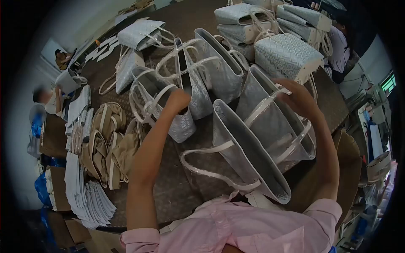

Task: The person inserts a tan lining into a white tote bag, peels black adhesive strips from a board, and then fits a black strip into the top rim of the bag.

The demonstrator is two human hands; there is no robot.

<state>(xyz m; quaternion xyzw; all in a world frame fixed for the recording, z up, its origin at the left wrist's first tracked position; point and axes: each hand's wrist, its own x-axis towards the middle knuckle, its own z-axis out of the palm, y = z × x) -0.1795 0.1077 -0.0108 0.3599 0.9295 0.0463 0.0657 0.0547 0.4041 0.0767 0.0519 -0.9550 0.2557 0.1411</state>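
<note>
My left hand [178, 102] is closed in a fist at the mouth of a small silver tote bag [182, 130]. What its fingers hold is hidden. My right hand [297, 98] has its fingers bent round the plastic-wrapped handle [266, 103] of a larger silver tote bag [263, 122], at its upper rim. Nearest my body another silver tote bag [238, 156] leans open, its pale handle [202, 168] looping out to the left. Two more open tote bags, a narrow one [198, 95] and a wide one [221, 67], stand beyond my hands.
Silver bags are piled at the back right, one quilted bag [287, 55] in front. More bags [141, 33] sit at the back left. Tan fabric pieces [107, 143] and a stack of white sheets [90, 202] lie left on the brown table [168, 202]. People are at the far left and right.
</note>
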